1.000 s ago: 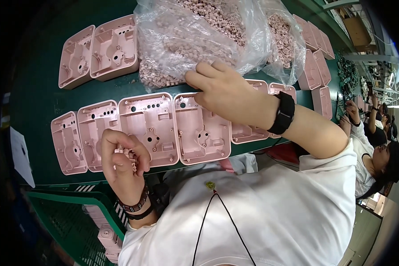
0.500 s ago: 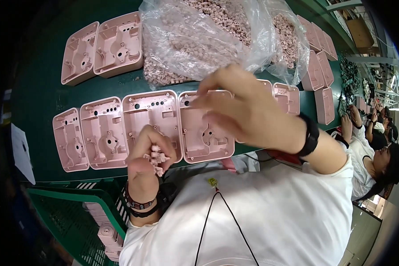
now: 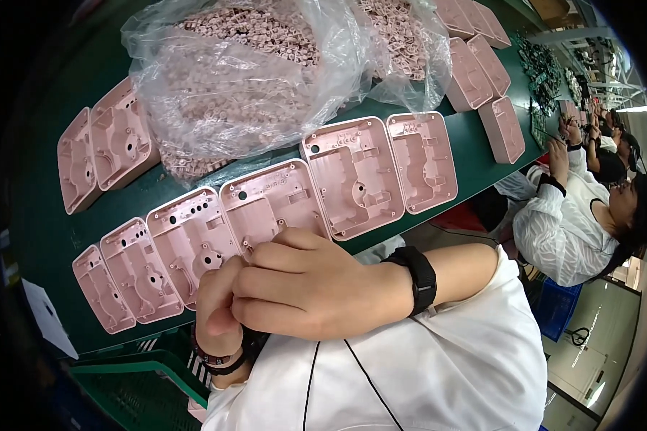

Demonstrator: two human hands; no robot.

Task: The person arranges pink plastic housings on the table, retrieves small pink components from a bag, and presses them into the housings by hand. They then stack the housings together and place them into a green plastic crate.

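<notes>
My right hand (image 3: 305, 287) lies over my left hand (image 3: 221, 294), its fingers bent and pressed together at the left hand's palm. What the right fingertips pinch, if anything, is hidden. My left hand is curled closed; the small pink plastic parts seen in it a moment ago are now covered. Both hands are just in front of a row of open pink plastic housings, nearest to a housing (image 3: 269, 212) in the middle of the row. Another pink housing (image 3: 194, 230) is just behind the left hand, and a larger-looking one (image 3: 359, 176) stands to the right.
A clear plastic bag (image 3: 244, 86) full of small pink parts lies behind the row on the green table (image 3: 47, 237). More pink housings (image 3: 126, 144) stand at back left and far right. A green crate (image 3: 133, 388) sits below the front edge. A co-worker (image 3: 575, 223) is at right.
My right hand has come down from above the row, leftward onto my left hand, covering the small pink parts. The view has shifted, so the housings and bag appear tilted and moved.
</notes>
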